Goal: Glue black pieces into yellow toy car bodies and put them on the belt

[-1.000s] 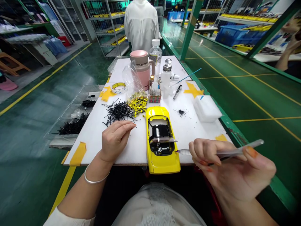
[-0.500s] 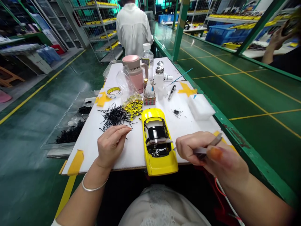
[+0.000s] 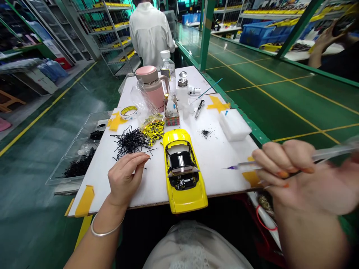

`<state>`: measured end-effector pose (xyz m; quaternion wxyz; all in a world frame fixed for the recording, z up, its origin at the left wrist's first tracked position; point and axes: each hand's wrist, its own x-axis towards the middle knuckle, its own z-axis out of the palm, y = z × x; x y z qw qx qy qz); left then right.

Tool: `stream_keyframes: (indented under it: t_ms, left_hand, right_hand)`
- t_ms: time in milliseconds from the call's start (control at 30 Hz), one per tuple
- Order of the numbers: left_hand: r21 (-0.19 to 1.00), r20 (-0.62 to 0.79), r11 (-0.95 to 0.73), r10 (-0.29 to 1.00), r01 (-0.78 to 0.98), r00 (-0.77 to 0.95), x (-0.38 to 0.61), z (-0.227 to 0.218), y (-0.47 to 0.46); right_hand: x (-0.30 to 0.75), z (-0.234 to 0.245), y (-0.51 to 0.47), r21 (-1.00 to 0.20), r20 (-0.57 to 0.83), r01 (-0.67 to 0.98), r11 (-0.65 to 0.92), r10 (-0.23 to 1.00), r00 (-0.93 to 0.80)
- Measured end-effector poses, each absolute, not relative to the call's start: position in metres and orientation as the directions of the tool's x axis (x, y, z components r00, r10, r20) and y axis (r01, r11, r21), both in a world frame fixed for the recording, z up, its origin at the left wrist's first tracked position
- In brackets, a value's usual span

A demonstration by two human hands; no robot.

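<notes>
A yellow model car [image 3: 183, 171] lies on the white work board [image 3: 218, 160], its tail over the near edge. My left hand [image 3: 126, 178] rests on the board left of the car, fingers pinched on a thin black stick beside the pile of black sticks [image 3: 129, 142]. My right hand [image 3: 297, 175] is raised to the right of the car and grips a clear syringe-like applicator [image 3: 252, 165] whose purple tip points left toward the car.
At the back stand a pink flask [image 3: 151, 86], a clear bottle [image 3: 167, 71], a dispenser bottle [image 3: 183, 91], a tape roll [image 3: 128, 111], yellow parts [image 3: 153, 129] and a white foam block [image 3: 234, 125]. A clear tray [image 3: 81, 149] lies left. A person in white [image 3: 150, 31] stands beyond.
My right hand moved right and away from the car, turning the applicator so its tip points left. The view shifted left. My left hand stayed by the black sticks.
</notes>
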<state>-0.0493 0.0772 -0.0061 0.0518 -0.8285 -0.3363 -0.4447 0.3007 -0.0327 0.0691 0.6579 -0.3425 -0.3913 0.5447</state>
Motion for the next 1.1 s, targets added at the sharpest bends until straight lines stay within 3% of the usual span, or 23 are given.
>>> stream_keyframes:
  t_ms: [133, 300, 900, 1100]
  left_hand:
    - [0.204, 0.771, -0.763, 0.511, 0.613, 0.38, -0.049, -0.006, 0.077]
    - [0.195, 0.771, -0.758, 0.511, 0.622, 0.38, -0.049, -0.005, 0.076]
    - [0.21, 0.782, -0.756, 0.511, 0.62, 0.357, -0.049, -0.005, 0.077]
    - [0.22, 0.78, -0.754, 0.517, 0.619, 0.352, -0.049, -0.006, 0.076]
  right_hand:
    - [0.258, 0.061, -0.029, -0.779, 0.129, -0.617, 0.114, 0.991, 0.02]
    - [0.242, 0.048, -0.023, -0.747, 0.081, -0.662, 0.07, 0.997, 0.014]
    - [0.241, 0.049, -0.02, -0.809, 0.068, -0.586, 0.049, 0.998, -0.01]
    - [0.242, 0.057, -0.018, -0.881, 0.118, -0.47, 0.057, 0.988, -0.101]
